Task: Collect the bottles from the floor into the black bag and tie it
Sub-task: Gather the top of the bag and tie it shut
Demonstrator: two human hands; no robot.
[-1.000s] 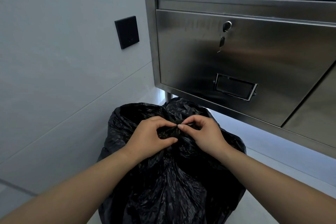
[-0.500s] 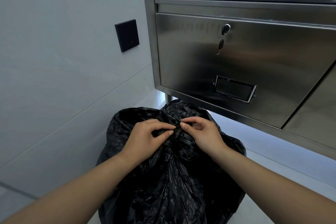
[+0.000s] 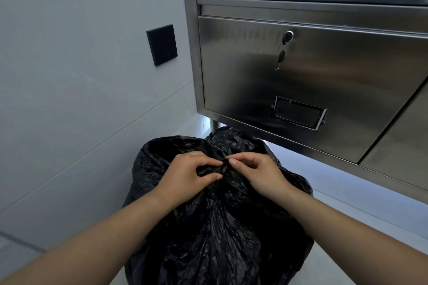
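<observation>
Black bag (image 3: 217, 238) standing on the pale floor (image 3: 347, 215), in the corner between a tiled wall (image 3: 81, 76) and a stainless-steel cabinet (image 3: 347, 81), its far side reaching under the cabinet's lower edge beside a steel leg (image 3: 215, 124). The bag bulges and its mouth is gathered into a twisted bunch at the top; the plastic is opaque, so its contents cannot be seen. Left hand (image 3: 185, 180): thumb and forefinger curled round the bunched plastic. Right hand (image 3: 261, 176): fingertips pinched on the same bunch from the other side, almost touching the left hand's fingers. Both bare forearms extend over the bag from the lower edge. On the closed cabinet front: a lock (image 3: 288, 35) with a key (image 3: 281, 56) hanging from it, and below it a framed label holder (image 3: 298, 112). A black square plate (image 3: 162, 44) is mounted on the wall, left of the cabinet.
</observation>
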